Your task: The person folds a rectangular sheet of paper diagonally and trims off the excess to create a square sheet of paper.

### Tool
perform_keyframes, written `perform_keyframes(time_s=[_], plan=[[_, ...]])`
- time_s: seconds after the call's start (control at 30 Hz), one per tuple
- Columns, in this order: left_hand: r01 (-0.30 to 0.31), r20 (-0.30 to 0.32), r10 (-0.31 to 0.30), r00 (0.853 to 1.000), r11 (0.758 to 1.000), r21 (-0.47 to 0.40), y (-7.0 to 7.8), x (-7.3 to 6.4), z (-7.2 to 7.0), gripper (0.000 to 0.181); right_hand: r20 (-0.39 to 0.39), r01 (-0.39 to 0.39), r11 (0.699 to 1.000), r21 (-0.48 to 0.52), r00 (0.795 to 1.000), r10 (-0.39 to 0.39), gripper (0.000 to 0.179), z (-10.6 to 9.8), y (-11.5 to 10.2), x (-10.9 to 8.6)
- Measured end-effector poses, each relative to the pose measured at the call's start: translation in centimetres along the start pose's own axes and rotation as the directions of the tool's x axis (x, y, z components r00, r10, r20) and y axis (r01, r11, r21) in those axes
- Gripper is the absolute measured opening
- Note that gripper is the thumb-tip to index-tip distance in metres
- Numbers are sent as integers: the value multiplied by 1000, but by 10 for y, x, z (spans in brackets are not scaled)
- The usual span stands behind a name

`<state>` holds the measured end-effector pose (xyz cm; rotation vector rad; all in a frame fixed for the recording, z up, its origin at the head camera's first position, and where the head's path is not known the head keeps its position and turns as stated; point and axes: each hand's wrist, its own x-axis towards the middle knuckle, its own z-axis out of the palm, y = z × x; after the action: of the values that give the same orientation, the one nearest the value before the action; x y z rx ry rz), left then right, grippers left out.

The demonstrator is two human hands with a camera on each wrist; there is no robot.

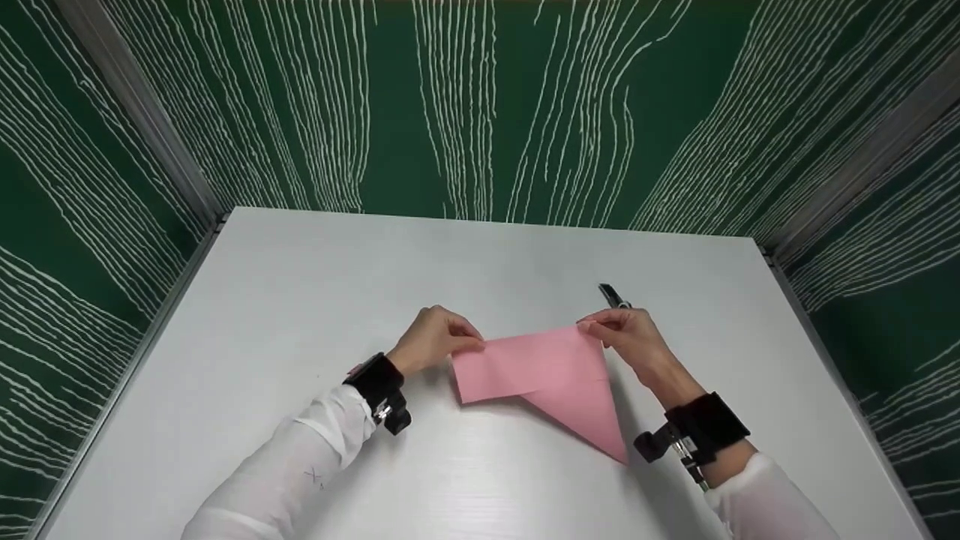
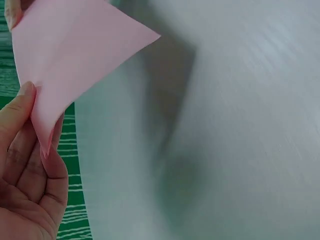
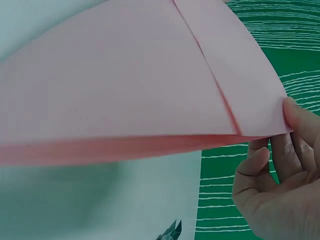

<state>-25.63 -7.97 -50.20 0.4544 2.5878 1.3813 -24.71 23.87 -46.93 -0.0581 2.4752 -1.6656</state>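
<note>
A folded sheet of pink paper point(image 1: 536, 367) is held up over the white table, one pointed corner hanging toward the person. My left hand point(image 1: 439, 337) pinches its upper left edge between thumb and fingers. At the upper right corner, my right hand point(image 1: 622, 334) pinches the paper the same way. In the right wrist view a fold line runs down the pink paper point(image 3: 125, 75) close to the right hand point(image 3: 285, 165), and its lower edge shows layers slightly apart. The left wrist view has the left hand point(image 2: 35, 165) gripping one end of the sheet.
Just behind the right hand lies a dark, pointed tool point(image 1: 611, 294), partly covered by that hand. The white table point(image 1: 360, 270) is bordered at the back and sides by green panels point(image 1: 390, 112) with white wavy lines. Metal posts point(image 1: 161, 112) stand at the back corners.
</note>
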Motion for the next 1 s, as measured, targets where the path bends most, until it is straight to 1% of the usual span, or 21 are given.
perform_keyframes(time_s=[0.17,0.3,0.4,0.47,0.57,0.67,0.73,0.8,0.87,0.93,1.0], plan=[[10,-6,-10,1000,1000,-16,-9,0,-7,12,-3,-63,998,6,998,63,24,-1,3,1],[50,-28,-51,998,998,-43,-13,1,-14,10,-1,-122,992,-14,993,122,23,0,7,1],[72,-48,-74,996,996,-53,-16,2,-18,10,7,-137,989,-45,990,138,23,2,12,2],[89,-53,-93,994,993,-79,-19,4,-20,12,15,-140,989,-50,990,140,23,4,15,2],[120,-76,-130,989,985,-121,-26,5,-25,15,13,-145,989,-21,989,146,22,4,22,2],[160,-105,-178,978,974,-162,-31,4,-29,16,9,-157,988,6,988,157,24,0,28,1],[181,-120,-203,972,968,-171,-33,3,-29,17,13,-162,987,21,987,162,27,-2,31,1],[200,-109,-224,968,960,-196,-33,2,-26,22,21,-162,986,29,987,161,28,-2,31,0],[213,-77,-234,969,953,-216,-34,2,-23,27,38,-161,986,51,987,159,27,-1,31,0],[216,-38,-229,973,951,-219,-34,2,-19,30,54,-159,984,79,986,155,24,1,31,1],[200,-7,-206,979,957,-210,-34,3,-17,31,72,-165,981,106,985,158,23,3,32,2]])
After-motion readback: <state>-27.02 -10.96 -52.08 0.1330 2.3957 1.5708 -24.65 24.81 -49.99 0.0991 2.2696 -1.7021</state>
